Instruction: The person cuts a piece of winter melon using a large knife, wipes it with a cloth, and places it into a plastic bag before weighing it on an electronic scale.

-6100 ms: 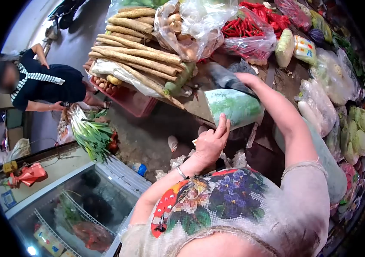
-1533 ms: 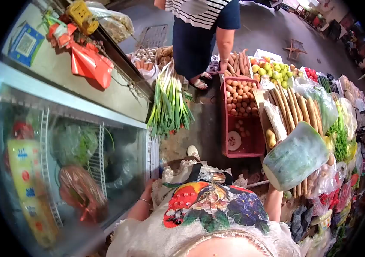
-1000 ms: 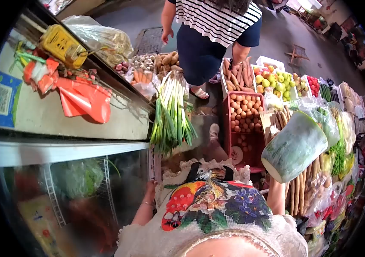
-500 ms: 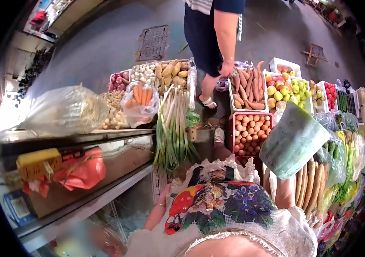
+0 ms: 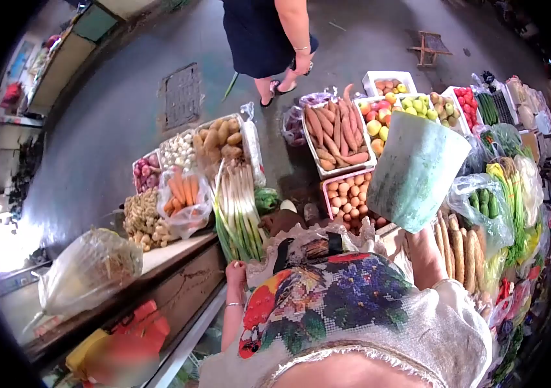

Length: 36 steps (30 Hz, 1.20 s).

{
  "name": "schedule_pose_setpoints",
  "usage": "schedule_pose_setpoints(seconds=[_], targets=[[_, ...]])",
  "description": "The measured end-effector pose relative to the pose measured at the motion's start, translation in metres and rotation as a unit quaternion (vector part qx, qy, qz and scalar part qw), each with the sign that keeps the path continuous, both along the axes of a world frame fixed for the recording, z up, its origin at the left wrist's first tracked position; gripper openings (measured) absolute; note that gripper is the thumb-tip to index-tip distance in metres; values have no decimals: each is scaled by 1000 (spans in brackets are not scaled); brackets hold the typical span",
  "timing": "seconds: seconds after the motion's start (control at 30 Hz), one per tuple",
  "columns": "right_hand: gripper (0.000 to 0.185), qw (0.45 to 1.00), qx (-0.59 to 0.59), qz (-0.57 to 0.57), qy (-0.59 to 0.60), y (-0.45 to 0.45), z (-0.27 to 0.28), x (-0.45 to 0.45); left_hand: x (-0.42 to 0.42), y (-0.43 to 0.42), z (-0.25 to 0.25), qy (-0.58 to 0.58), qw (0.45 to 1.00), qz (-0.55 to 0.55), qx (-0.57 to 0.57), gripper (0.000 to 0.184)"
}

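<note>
Melon (image 5: 418, 171): one, pale green, held up at a tilt; in our view between the eggs (image 5: 345, 196) and the cucumbers (image 5: 484, 203), the latter bagged. Right hand (image 5: 421, 239): gripping the melon from below, fingers hidden behind it. Left hand (image 5: 236, 271): near the lower ends of the leeks (image 5: 238, 210); we cannot tell whether open or closed. We list also: sweet potatoes (image 5: 337, 132), boxed, beyond the eggs; carrots (image 5: 181, 192), bagged, left of the leeks; another person (image 5: 259, 42), standing farther off.
</note>
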State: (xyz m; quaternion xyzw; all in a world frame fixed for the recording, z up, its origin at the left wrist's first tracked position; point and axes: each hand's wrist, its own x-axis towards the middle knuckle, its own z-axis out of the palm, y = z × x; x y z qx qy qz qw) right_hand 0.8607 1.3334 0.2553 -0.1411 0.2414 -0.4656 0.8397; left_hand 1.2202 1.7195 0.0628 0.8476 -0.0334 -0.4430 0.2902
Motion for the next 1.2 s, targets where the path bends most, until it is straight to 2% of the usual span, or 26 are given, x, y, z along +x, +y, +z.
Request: schedule_pose_setpoints(seconds=[0.07, 0.17, 0.2, 0.23, 0.3, 0.33, 0.43, 0.47, 0.6, 0.63, 0.67, 0.7, 0.73, 0.77, 0.8, 0.87, 0.9, 0.93, 0.97, 1.0, 1.07, 1.1, 1.13, 1.2], targets=[[67, 1000, -6, 2, -4, -18, -4, 11, 11, -6, -24, -55, 990, 52, -116, 27], [67, 1000, -13, 7, -8, -46, -9, 35, 45, -35, -46, -24, 992, 77, -93, 37], [67, 1000, -13, 12, -14, -56, -13, 44, 58, -49, -54, -25, 996, 74, -48, 35], [67, 1000, -20, 13, -12, -69, -18, 53, 71, -76, -43, -29, 995, 75, -55, 35], [67, 999, -29, 16, -16, -94, -30, 77, 95, -125, -30, 84, 990, 110, -22, 30], [67, 999, -31, 18, -21, -109, -35, 90, 107, -140, -39, 75, 988, 122, -58, 21], [67, 999, -40, 22, -28, -154, -64, 137, 157, -184, -60, 84, 992, 75, -50, 18], [67, 998, -40, 23, -33, -170, -74, 153, 172, -197, -67, 86, 988, 107, -66, 16], [67, 998, -39, 21, -42, -223, -116, 215, 255, -254, -85, 45, 992, 95, -69, 16], [67, 999, -30, 21, -40, -232, -121, 229, 272, -266, -74, 42, 995, 73, -58, 18], [67, 999, -22, 19, -41, -242, -127, 245, 291, -283, -77, 27, 989, 85, -120, 20], [67, 999, -20, 14, -44, -252, -130, 256, 308, -318, -47, 26, 994, 45, -101, 24], [67, 999, -17, 10, -45, -258, -132, 267, 329, -346, -49, 32, 982, 39, -180, 26], [67, 999, -19, 7, -48, -268, -133, 276, 338, -394, -5, 21, 987, -26, -155, 24], [67, 999, -18, 3, -49, -276, -133, 284, 350, -434, 8, 12, 975, -77, -208, 18], [67, 999, -21, -10, -49, -294, -135, 296, 338, -529, 80, -37, 916, -223, -330, 15], [67, 998, -20, -21, -50, -305, -136, 300, 321, -571, 127, -69, 889, -293, -345, 16], [67, 998, -22, -29, -51, -318, -137, 306, 309, -606, 165, -17, 866, -344, -362, 14], [67, 998, -24, -41, -51, -331, -138, 310, 291, -641, 188, 3, 790, -373, -486, 15], [67, 997, -26, -53, -50, -345, -141, 315, 281, -670, 222, 44, 752, -428, -499, 16], [67, 995, -35, -79, -51, -378, -146, 322, 266, -730, 261, 52, 589, -544, -596, 15], [67, 993, -37, -94, -53, -395, -150, 326, 263, -759, 279, 19, 485, -624, -612, 22], [67, 992, -39, -110, -54, -414, -154, 328, 259, -790, 292, 83, 429, -641, -631, 25], [67, 987, -40, -143, -54, -454, -166, 334, 252, -841, 304, 86, 388, -672, -625, 22]])
